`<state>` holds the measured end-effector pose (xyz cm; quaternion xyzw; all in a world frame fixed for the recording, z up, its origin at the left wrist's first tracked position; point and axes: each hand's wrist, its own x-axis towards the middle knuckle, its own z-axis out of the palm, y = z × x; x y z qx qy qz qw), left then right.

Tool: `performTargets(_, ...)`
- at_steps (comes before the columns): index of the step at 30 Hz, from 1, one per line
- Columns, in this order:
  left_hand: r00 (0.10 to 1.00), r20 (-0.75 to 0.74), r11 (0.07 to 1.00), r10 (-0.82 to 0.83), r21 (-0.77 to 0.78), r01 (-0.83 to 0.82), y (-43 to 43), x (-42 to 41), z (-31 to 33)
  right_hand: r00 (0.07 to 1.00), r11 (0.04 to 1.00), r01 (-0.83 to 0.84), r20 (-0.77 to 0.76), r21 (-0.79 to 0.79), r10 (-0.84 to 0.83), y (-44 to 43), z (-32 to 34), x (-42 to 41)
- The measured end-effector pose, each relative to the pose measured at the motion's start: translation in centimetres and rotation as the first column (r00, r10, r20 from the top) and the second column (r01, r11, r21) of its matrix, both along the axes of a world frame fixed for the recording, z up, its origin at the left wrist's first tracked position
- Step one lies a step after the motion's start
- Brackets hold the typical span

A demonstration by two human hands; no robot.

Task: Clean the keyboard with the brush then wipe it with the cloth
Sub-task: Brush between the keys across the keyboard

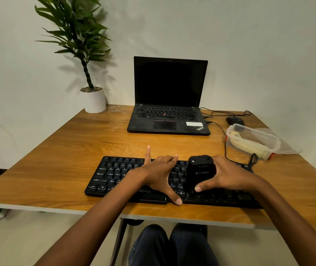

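A black keyboard (114, 175) lies along the near edge of the wooden desk (57, 160). My left hand (159, 173) rests spread on the middle of the keys, fingers straight and thumb at the front edge. My right hand (228, 175) grips a black brush (200, 170) that stands on the right half of the keyboard, thumb curled round its near side. A pale yellow cloth (249, 145) lies inside a clear plastic container (257, 135) at the right of the desk.
An open black laptop (169, 104) stands at the back centre, with a black mouse (235, 120) and cables to its right. A potted plant (93, 98) is at the back left corner. The container's lid lies behind the container.
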<state>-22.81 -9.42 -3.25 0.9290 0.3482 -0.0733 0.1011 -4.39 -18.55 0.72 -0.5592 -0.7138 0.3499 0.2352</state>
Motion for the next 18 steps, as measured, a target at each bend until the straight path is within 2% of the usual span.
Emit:
performTargets(4,1.000,0.009,1.000,-0.002,0.003,0.002,0.0,0.0,-0.1,0.999,0.996,0.045,0.013,0.079,-0.047,0.6,-0.1,-0.5)
performTargets(7,1.000,-0.001,1.000,0.001,0.002,-0.001,-0.1,0.0,0.0,1.000,1.000,0.024,0.007,0.006,-0.024,0.0,0.1,-0.2)
performTargets(11,1.000,-0.016,1.000,0.003,0.005,-0.003,-0.2,0.0,0.2,0.995,0.993,0.096,0.010,0.062,-0.097,-0.6,0.0,0.4)
performTargets(15,1.000,-0.021,1.000,0.001,0.005,-0.001,-0.1,0.0,0.2,0.994,0.994,0.105,-0.008,-0.001,-0.105,-1.8,-0.3,0.7)
performTargets(18,1.000,-0.026,1.000,0.000,-0.003,0.000,-0.2,0.1,0.2,0.987,0.984,0.158,0.018,0.082,-0.160,-1.8,-0.5,1.0)
